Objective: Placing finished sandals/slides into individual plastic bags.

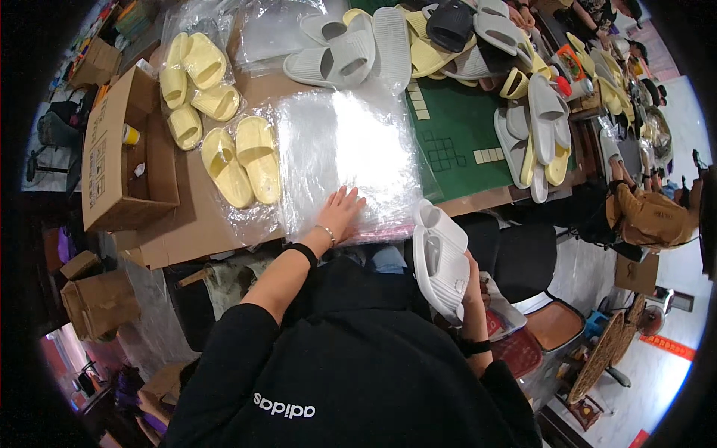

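My left hand (341, 216) lies flat with its fingers stretched out on a stack of clear plastic bags (328, 142) at the table's near edge. A pair of light grey slide slippers (442, 261), nested together, is held upright in my right hand (473, 284), just right of the bags and off the table edge. The slippers hide part of that hand's fingers. Left of the stack, a pair of yellow slippers (239, 160) lies in clear plastic. More bagged yellow slippers (198, 71) rest beyond them.
An open cardboard box (142, 190) stands on the left, with a yellow cup inside. Loose grey slippers (336, 56) lie at the back. On the right, a green mat (455, 153) bears piled grey and yellow slippers; a black chair (526, 261) is below. Other people are at the right.
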Demonstrator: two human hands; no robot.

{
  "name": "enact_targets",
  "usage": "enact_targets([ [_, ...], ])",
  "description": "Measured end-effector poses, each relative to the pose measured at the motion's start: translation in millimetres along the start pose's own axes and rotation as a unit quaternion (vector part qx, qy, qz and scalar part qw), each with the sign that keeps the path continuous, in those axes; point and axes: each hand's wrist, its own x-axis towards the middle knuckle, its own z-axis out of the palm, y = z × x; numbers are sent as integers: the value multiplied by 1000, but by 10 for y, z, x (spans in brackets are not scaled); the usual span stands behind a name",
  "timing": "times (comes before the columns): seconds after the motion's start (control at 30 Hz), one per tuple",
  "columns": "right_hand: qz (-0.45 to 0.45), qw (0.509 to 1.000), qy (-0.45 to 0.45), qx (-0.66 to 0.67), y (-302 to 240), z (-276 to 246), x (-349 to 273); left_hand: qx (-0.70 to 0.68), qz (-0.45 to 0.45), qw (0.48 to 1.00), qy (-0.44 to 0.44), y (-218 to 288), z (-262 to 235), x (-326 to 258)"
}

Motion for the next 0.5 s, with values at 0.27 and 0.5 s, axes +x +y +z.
enact_targets([
  [0.27, -5, 999, 1, -38, -90, 46, 39, -239, 7, 962, 132, -251, 251, 69],
  [0.5, -156, 965, -34, -208, -320, 178, 98, -213, -32, 974, 72, -346, 269, 59],
])
